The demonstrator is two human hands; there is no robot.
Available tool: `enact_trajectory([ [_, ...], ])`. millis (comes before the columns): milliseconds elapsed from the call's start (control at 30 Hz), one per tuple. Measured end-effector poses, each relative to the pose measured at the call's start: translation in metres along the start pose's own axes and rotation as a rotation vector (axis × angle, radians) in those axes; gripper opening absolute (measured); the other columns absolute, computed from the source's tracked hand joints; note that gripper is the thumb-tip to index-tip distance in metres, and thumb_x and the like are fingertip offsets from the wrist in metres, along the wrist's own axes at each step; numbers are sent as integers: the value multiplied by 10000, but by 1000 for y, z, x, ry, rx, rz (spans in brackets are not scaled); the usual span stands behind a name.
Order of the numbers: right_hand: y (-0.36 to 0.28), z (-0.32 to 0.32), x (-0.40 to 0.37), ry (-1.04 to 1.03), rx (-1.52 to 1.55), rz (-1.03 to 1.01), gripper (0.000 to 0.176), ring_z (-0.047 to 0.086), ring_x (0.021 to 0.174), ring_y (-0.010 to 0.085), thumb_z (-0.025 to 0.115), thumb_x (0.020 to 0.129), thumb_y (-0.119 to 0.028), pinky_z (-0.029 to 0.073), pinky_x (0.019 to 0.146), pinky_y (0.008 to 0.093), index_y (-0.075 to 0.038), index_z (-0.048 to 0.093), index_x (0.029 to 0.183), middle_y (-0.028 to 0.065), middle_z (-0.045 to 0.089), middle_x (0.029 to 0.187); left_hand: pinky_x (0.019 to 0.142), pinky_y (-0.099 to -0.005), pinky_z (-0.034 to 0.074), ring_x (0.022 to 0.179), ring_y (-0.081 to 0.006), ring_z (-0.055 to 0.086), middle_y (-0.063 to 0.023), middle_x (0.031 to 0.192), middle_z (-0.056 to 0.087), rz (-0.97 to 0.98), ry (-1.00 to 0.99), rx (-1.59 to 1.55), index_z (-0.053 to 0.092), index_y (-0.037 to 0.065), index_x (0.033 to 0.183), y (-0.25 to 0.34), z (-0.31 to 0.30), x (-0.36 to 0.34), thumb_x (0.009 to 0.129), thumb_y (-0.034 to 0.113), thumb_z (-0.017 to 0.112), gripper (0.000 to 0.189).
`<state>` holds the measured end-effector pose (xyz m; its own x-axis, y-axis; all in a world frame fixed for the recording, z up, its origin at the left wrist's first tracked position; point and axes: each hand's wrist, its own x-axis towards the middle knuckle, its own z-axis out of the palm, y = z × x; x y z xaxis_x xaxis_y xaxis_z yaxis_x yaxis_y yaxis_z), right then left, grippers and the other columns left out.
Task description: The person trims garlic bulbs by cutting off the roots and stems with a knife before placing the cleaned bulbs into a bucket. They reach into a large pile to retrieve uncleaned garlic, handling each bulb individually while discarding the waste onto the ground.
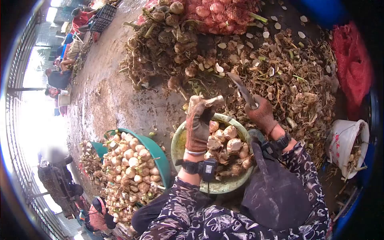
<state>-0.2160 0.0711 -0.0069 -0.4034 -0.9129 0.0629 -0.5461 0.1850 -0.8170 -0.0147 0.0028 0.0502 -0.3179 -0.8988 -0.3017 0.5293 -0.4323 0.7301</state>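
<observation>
My left hand (198, 124), in a brown work glove, is closed round a pale root vegetable with a stem (214, 101), above the rim of a light green basin (180, 140). In my gloved right hand (261, 114) is the handle of a knife (242, 89), its broad curved blade pointing up and left, apart from the vegetable. Trimmed bulbs (234, 145) lie in the basin between and below my hands.
A green tub (158, 154) overflows with bulbs at the left. Untrimmed bulbs (164, 44), a red net sack (216, 16) and heaped trimmings (296, 92) lie ahead. A white bucket (340, 140) stands right. Other people (82, 18) sit far left.
</observation>
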Motion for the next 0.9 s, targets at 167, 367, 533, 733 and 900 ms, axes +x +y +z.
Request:
enact_trajectory([
  [167,-86,-24,40,298,373,-297,103,541,500,237,623,753,-95,422,477,336,-66,526,734,122,527,600,843,-316,548,959,-209,631,-106,1032,658,7,234,-366,630,40,994,-21,17,11,906,133,540,156],
  [367,16,17,-9,-292,47,298,214,594,569,213,636,748,-218,488,533,360,-59,659,889,118,583,614,945,-323,487,1022,-191,605,-90,999,647,36,136,-389,586,36,1027,14,55,-17,915,196,561,196],
  [533,36,10,-1,-348,-35,292,272,630,671,316,646,693,-227,493,625,387,-9,654,855,184,643,735,838,-315,470,880,-170,561,-74,1046,607,-417,-561,1007,512,38,1215,77,-52,11,682,309,807,667],
  [733,11,12,6,-412,-113,285,236,611,684,369,634,704,-219,489,634,422,-21,640,832,216,603,697,802,-339,499,938,-244,598,-167,1055,614,-34,472,1378,494,-31,1186,47,-183,186,683,308,774,668],
  [900,13,11,8,-326,-127,178,197,609,638,365,626,720,-202,485,581,421,-30,624,816,197,595,661,797,-329,508,938,-245,616,-166,1039,617,-126,289,1281,438,-25,1202,22,-165,209,651,163,764,667],
])
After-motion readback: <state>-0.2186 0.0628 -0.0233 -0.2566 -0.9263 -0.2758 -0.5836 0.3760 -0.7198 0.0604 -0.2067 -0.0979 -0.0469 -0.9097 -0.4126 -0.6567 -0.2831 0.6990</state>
